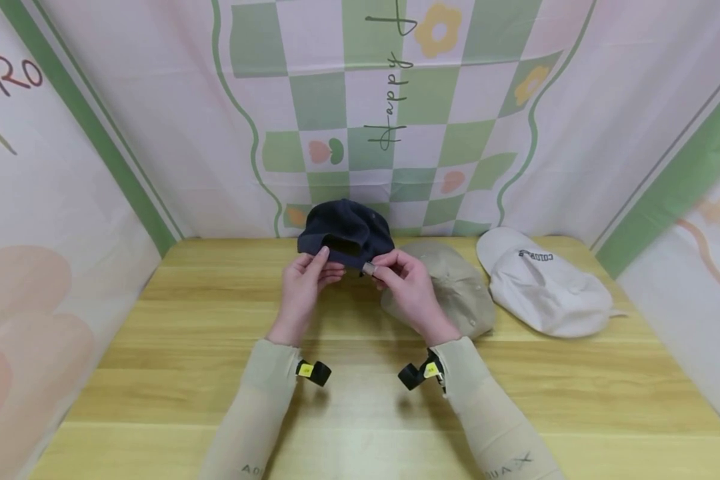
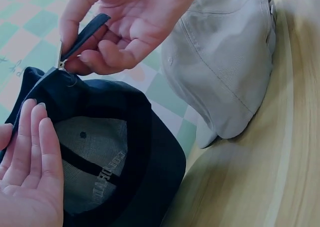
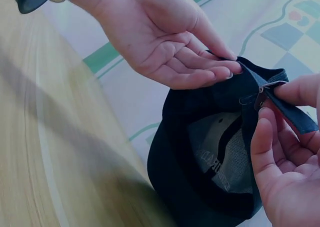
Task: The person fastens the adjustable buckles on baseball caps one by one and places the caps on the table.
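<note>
A navy baseball cap (image 1: 349, 217) is held up near the back of the table, the opening over its back strap facing me. My left hand (image 1: 302, 287) pinches the strap's left part, thumb on the outer side and fingers extended along the inside. At the strap's other end, my right hand (image 1: 413, 288) pinches a small metal buckle (image 1: 369, 268) between thumb and fingers. A loose strap end (image 2: 91, 34) sticks out past the buckle toward the right palm. The right wrist view shows the cap's grey mesh lining (image 3: 235, 162) inside its dark sweatband.
Just right of the navy cap, a khaki cap (image 1: 459, 287) lies on the wooden table (image 1: 204, 373), partly behind my right hand. Farther right lies an off-white cap (image 1: 546, 293) with dark lettering. A checkered fabric backdrop (image 1: 318, 100) hangs along the table's back edge.
</note>
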A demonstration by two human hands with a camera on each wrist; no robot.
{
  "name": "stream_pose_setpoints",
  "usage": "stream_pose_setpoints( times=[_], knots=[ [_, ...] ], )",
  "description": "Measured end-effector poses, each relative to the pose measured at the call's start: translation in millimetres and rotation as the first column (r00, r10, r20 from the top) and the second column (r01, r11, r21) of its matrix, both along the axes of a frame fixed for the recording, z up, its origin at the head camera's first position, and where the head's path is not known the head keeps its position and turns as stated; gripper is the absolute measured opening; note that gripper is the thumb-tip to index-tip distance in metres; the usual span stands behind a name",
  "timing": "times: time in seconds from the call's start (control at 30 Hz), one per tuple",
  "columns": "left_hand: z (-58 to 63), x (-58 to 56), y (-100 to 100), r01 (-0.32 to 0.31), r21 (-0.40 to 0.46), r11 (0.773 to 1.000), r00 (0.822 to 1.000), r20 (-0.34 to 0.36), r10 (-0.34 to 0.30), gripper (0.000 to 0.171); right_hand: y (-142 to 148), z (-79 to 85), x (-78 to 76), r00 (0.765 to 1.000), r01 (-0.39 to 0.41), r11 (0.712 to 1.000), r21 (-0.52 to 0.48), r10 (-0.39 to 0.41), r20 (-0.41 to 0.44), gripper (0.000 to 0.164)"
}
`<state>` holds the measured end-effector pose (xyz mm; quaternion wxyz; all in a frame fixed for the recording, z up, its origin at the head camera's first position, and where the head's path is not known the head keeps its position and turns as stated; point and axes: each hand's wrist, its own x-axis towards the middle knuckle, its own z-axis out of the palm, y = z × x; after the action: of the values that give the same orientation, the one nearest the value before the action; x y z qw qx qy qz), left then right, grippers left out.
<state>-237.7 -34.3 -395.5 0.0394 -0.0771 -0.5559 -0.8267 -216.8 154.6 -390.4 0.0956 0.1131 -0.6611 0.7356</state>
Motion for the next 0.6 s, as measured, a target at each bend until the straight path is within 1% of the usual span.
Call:
stream_pose_setpoints(
  times=[0.23,0.4,0.6],
  knots=[
    [-1.5,0.4,0.0,0.004,-0.003,1.000,1.000,-0.025,-0.004,0.028,-0.8,1.5,0.1,1.000,0.004,1.000,0.000,-0.004,0.002,0.007],
    [-2.6,0.1,0.1,0.009,-0.009,1.000,0.999,-0.038,-0.010,0.026,-0.4,2.4,0.0,1.000,0.005,1.000,0.008,-0.005,-0.003,0.010],
    [-2.7,-0.4,1.9,0.014,-0.010,1.000,0.999,-0.041,-0.015,0.021,-1.6,1.7,-0.3,1.000,-0.004,1.000,-0.019,0.004,-0.002,0.012]
  ],
)
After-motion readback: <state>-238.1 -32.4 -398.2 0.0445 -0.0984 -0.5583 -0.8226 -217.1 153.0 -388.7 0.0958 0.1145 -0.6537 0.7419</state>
